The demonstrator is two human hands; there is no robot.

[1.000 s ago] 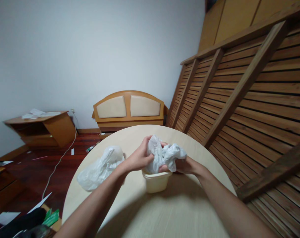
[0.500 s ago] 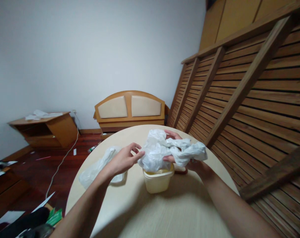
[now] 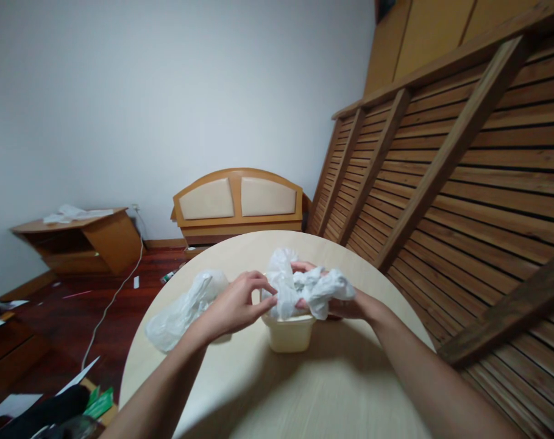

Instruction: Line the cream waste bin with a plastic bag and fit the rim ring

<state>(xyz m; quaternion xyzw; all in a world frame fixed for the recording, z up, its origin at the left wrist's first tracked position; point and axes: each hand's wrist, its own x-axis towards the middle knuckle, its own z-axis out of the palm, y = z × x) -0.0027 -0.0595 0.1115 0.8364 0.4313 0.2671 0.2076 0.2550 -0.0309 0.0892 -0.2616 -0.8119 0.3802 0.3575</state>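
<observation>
A crumpled white plastic bag is bunched over the top of a cream tub on the round table. My right hand is closed around the bag from the right, its fingers partly hidden by the folds. At the bag's left edge, my left hand has thumb and index finger close together in a pinch on the plastic. The inside of the tub is covered by the bag. Left of the tub, a second clear-white plastic bag lies on the table, partly behind my left forearm.
The pale round table stands before a wooden headboard. Slatted wooden panels lean along the right. A low cabinet stands at left, with a cable on the floor and clutter at lower left.
Both hands and the white bag have moved lower, onto the tub. The bag looks more compressed, and my right hand has come leftward. My left fingers have closed towards each other.
</observation>
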